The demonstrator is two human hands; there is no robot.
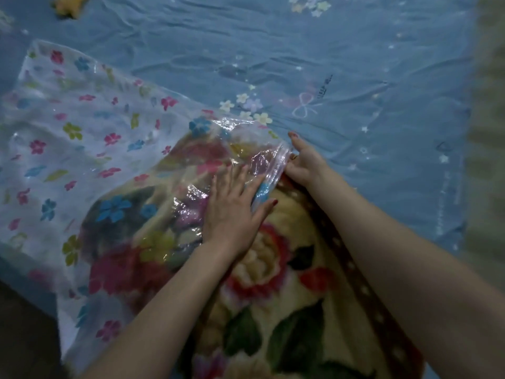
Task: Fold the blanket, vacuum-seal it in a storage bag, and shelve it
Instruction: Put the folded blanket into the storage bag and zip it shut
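Blurry yellow toy, perhaps, on blue sheet.

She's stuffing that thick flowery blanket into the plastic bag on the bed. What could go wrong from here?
Three risks, as guesses:
1. The blanket is only partly inside; much of it lies outside the mouth, so it may bunch there and jam.
2. The right hand pulls the thin storage bag at its opening edge while the left hand presses on top; the plastic might stretch or tear.
3. Fabric caught in the opening could spoil the seal later.
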